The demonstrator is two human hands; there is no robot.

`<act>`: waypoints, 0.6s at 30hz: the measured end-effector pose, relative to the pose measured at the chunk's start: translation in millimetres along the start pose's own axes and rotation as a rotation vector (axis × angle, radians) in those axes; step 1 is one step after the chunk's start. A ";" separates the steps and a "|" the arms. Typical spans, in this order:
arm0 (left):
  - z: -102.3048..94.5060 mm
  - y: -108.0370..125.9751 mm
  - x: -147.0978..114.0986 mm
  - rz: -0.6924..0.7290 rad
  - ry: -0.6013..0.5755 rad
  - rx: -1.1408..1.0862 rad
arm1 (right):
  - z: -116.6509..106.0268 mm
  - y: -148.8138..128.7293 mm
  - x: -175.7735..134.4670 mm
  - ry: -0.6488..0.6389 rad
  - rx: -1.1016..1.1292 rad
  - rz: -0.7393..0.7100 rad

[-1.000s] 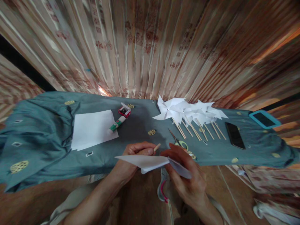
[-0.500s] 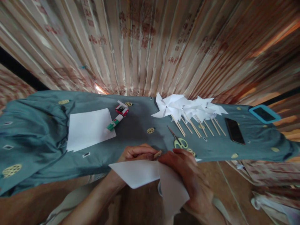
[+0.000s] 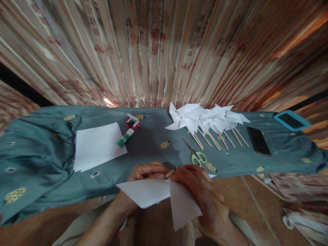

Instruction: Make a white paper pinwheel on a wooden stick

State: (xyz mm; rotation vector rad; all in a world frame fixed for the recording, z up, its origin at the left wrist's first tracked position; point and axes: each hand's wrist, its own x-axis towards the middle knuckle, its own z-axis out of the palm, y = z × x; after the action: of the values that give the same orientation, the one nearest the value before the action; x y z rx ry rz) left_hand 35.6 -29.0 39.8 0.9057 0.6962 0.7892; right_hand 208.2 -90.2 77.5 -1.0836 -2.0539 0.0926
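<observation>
Just past the table's near edge I hold a white paper pinwheel (image 3: 146,193), its folded blades hanging toward me. My left hand (image 3: 150,171) is closed at its far side, round a thin wooden stick (image 3: 169,173) whose end pokes out between my hands. My right hand (image 3: 200,188) is closed over the pinwheel's right part, fingertips close to the stick's end. The spot where stick and paper meet is hidden by my fingers. Green-handled scissors (image 3: 196,155) lie on the cloth just beyond my right hand.
Several finished white pinwheels (image 3: 189,116) on sticks lie at the back. White paper sheets (image 3: 97,147), a green-and-white glue tube (image 3: 125,137) and an open red box (image 3: 132,123) are on the left. A black phone (image 3: 258,141) and a blue-framed tablet (image 3: 292,120) lie right.
My hands and the pinwheel have shifted slightly left, and the right-hand blade has swung up a little. Both hands keep their hold. The whole view has tilted slightly.
</observation>
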 end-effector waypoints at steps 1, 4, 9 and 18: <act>-0.4 0.1 -0.5 0.000 -0.004 -0.003 | 0.4 0.2 0.1 0.007 0.003 -0.007; -1.8 -1.8 -2.0 0.014 -0.020 -0.004 | 1.6 0.5 0.9 0.018 0.006 -0.027; -2.7 -5.3 -2.9 0.007 0.009 -0.008 | 4.4 0.0 0.8 0.054 0.014 -0.031; 0.7 0.3 -1.1 -0.024 0.015 -0.023 | 2.6 1.3 -0.3 0.012 0.010 -0.030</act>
State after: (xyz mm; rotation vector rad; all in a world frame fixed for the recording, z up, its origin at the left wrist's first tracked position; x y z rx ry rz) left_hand 35.4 -30.1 40.6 0.8698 0.7088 0.7825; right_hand 207.3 -89.0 75.1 -1.0443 -2.0563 0.0813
